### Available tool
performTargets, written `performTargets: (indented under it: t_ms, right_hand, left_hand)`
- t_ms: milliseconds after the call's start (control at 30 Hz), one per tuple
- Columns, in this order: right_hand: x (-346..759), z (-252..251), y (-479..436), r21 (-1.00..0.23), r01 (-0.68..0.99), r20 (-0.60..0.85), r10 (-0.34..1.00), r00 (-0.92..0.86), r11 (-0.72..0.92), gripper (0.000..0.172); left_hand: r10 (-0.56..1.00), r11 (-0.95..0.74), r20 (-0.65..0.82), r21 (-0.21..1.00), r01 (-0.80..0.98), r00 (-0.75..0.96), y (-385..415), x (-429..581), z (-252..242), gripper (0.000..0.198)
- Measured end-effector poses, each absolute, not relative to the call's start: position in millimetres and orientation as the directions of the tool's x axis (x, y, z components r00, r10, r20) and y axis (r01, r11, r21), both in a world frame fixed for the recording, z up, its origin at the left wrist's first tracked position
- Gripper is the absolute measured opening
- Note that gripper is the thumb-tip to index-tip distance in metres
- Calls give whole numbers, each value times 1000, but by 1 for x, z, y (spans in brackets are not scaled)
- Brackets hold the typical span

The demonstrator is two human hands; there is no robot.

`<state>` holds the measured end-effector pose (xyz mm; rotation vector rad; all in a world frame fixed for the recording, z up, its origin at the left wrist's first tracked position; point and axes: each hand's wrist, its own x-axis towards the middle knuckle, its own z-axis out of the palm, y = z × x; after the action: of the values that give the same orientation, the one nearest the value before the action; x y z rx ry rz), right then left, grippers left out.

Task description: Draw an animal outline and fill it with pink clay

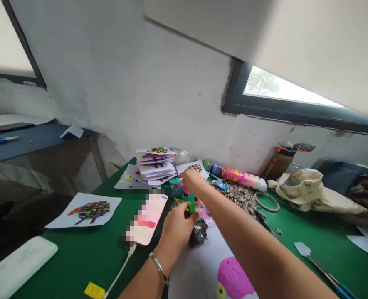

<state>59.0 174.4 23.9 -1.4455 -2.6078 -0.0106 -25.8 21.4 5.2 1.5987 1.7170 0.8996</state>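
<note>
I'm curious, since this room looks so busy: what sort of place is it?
Probably a small craft workroom. A stack of paper cards shows seed-patterned pictures, a row of coloured modelling clay lines the green table, and striped sunflower seeds lie heaped beside it.

A thin, shiny silver bangle point(159, 268) sits on the wrist just behind the left hand point(175, 234). The left arm point(142, 282) and right arm point(252, 232) are bare.

Left hand point(175, 235) pinching green lump point(191, 208), maybe clay; right hand point(191, 179) near stacked paper cards point(156, 168).
</note>
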Motion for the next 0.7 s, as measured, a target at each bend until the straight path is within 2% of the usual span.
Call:
performTargets:
  t_ms: [167, 367, 467, 533, 633, 700]
  right_hand:
    - [41, 17, 184, 99, 810, 86, 806, -586, 578, 31]
    - [37, 4, 186, 128, 811, 66, 811, -581, 571, 32]
    - [43, 3, 179, 75, 820, 102, 813, -573, 568, 33]
    - [51, 5, 175, 10, 826, 140, 818, -558, 563, 27]
    - [70, 13, 167, -127, 822, 211, 825, -525, 555, 15]
    - [87, 19, 161, -234, 797, 248, 827, -505, 557, 13]
  left_hand:
    - [998, 22, 20, 749, 662, -56, 21, -25, 1, 9]
    - [999, 39, -9, 725, 687, -47, 22, -23, 1, 9]
    - [1000, 27, -15, 723, 690, -24, 21, -22, 3, 10]
    - [1000, 15, -4, 720, 694, -18, 21, -22, 3, 11]
    - [1000, -10, 22, 739, 674, -9, 21, -23, 2, 16]
    - [999, -20, 33, 765, 644, -8, 21, -23, 1, 19]
